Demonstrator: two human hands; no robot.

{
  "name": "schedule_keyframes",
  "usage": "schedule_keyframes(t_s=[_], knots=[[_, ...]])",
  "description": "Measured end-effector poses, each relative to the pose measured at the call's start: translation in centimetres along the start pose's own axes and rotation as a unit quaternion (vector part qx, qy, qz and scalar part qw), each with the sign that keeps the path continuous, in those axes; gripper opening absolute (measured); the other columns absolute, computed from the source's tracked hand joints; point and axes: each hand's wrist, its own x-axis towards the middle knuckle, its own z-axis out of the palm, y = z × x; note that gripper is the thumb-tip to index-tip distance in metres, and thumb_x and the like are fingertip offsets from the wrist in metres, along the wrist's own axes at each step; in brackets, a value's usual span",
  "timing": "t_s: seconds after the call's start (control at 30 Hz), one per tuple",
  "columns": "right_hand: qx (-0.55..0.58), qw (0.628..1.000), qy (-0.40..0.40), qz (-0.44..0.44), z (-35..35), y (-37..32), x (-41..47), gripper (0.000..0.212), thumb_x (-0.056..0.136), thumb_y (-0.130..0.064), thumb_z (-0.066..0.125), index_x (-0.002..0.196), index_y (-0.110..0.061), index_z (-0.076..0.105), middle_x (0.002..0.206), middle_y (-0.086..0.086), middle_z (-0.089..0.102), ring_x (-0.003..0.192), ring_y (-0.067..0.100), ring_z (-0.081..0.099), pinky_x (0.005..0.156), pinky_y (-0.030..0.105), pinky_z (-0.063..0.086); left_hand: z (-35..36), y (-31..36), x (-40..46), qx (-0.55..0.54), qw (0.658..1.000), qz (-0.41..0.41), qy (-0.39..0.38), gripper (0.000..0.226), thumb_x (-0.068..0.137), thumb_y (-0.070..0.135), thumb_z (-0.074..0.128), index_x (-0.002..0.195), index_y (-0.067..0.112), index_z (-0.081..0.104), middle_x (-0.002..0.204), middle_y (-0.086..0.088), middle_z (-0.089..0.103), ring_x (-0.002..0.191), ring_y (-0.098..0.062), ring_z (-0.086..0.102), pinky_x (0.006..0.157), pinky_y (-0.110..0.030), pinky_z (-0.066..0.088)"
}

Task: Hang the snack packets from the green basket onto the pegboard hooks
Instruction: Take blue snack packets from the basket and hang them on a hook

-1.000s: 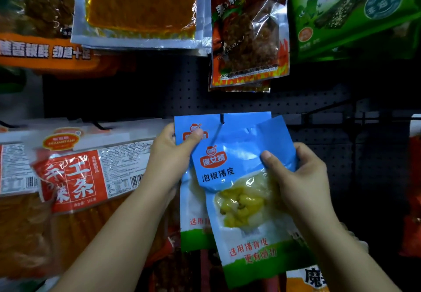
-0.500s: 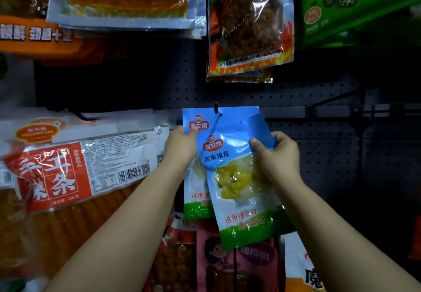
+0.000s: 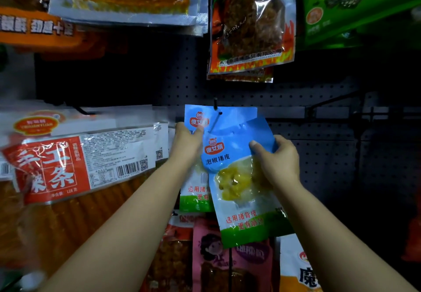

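Observation:
A blue, white and green snack packet (image 3: 239,191) with yellow contents is tilted in front of the black pegboard (image 3: 159,82). My right hand (image 3: 276,159) grips its upper right edge, thumb on the front. Behind it hangs a matching blue packet (image 3: 230,116) on a dark hook (image 3: 216,115). My left hand (image 3: 186,143) pinches that hanging packet at its upper left corner. The tilted packet's top sits just below the hook's tip. The green basket is out of view.
Red and white long packets (image 3: 75,162) hang to the left. An orange flame-print packet (image 3: 250,23) and green packets (image 3: 355,7) hang above. Pink and orange packets (image 3: 230,266) hang below. Bare hooks (image 3: 330,102) stick out on the right.
Both hands and the held packet have shifted up and a little right in view, nearer the hook. The camera has tilted down slightly. Both grips are unchanged.

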Motion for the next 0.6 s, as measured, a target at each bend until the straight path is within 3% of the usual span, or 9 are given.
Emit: schedule_keyframes(t_s=[0.07,0.2,0.27,0.33,0.43,0.53,0.57,0.6], knots=[[0.069,0.998,-0.010,-0.004,-1.1,0.1,-1.1,0.016,0.082,-0.033,0.068,0.085,-0.018,0.063,0.086,0.002,0.067,0.077,0.022,0.065,0.069,0.037,0.053,-0.1,-0.2,-1.4,-0.021,0.999,0.040,-0.014,0.040,0.096,0.027,0.050,0.130,0.010,0.035,0.122,-0.006,0.057,0.100,-0.019,0.059,0.072,-0.031,0.052],[0.146,0.988,-0.049,-0.026,-2.8,-0.4,-3.4,0.011,0.083,-0.024,0.070,0.082,-0.016,0.063,0.071,-0.002,0.066,0.063,0.011,0.061,0.058,0.028,0.047,-0.6,-0.5,-4.3,0.006,0.997,0.076,-0.018,0.057,0.093,0.030,0.053,0.142,0.017,0.026,0.134,-0.004,0.045,0.115,-0.020,0.055,0.089,-0.042,0.054],[0.166,0.983,-0.059,-0.045,-3.5,-0.9,-4.3,0.011,0.082,-0.025,0.070,0.080,-0.017,0.063,0.066,-0.005,0.064,0.058,0.008,0.057,0.055,0.026,0.045,-1.0,-0.4,-5.9,-0.003,0.995,0.095,-0.017,0.054,0.093,0.033,0.053,0.140,0.023,0.029,0.136,0.001,0.044,0.114,-0.016,0.057,0.082,-0.032,0.057],[0.192,0.977,-0.069,-0.056,-4.1,-1.6,-5.1,0.010,0.082,-0.027,0.071,0.080,-0.020,0.064,0.063,-0.007,0.060,0.056,0.008,0.053,0.053,0.027,0.042,-1.7,0.0,-7.5,-0.077,0.992,0.098,-0.029,0.036,0.092,0.036,0.054,0.126,0.031,0.042,0.126,0.005,0.056,0.100,-0.010,0.065,0.065,-0.018,0.056],[0.237,0.965,-0.100,-0.059,-4.6,-2.7,-6.0,0.007,0.083,-0.028,0.069,0.084,-0.022,0.065,0.072,0.009,0.060,0.064,0.018,0.052,0.059,0.032,0.040,-2.8,1.0,-9.2,-0.201,0.975,0.087,-0.043,0.006,0.089,0.031,0.060,0.094,0.029,0.063,0.092,0.002,0.075,0.079,-0.010,0.072,0.057,-0.018,0.054],[0.248,0.956,-0.138,-0.078,-4.9,-4.1,-6.6,0.026,0.081,-0.037,0.067,0.087,-0.012,0.064,0.092,0.033,0.059,0.070,0.041,0.055,0.068,0.038,0.042,-3.9,1.9,-10.1,-0.207,0.972,0.109,-0.030,0.014,0.088,0.029,0.061,0.078,0.028,0.070,0.082,0.002,0.075,0.076,-0.015,0.072,0.062,-0.028,0.058],[0.242,0.955,-0.147,-0.093,-5.0,-4.7,-6.7,0.031,0.078,-0.042,0.065,0.084,-0.012,0.064,0.091,0.029,0.062,0.073,0.040,0.059,0.069,0.037,0.045,-4.1,2.1,-10.3,-0.197,0.972,0.126,-0.026,0.016,0.089,0.029,0.060,0.075,0.030,0.070,0.080,0.001,0.075,0.076,-0.016,0.072,0.064,-0.029,0.059],[0.236,0.954,-0.148,-0.110,-5.1,-5.2,-6.8,0.032,0.076,-0.046,0.063,0.079,-0.015,0.065,0.083,0.020,0.067,0.070,0.028,0.064,0.067,0.033,0.047,-4.3,2.3,-10.5,-0.189,0.971,0.144,-0.021,0.018,0.089,0.029,0.060,0.073,0.031,0.069,0.079,0.002,0.075,0.075,-0.016,0.072,0.064,-0.029,0.059]])
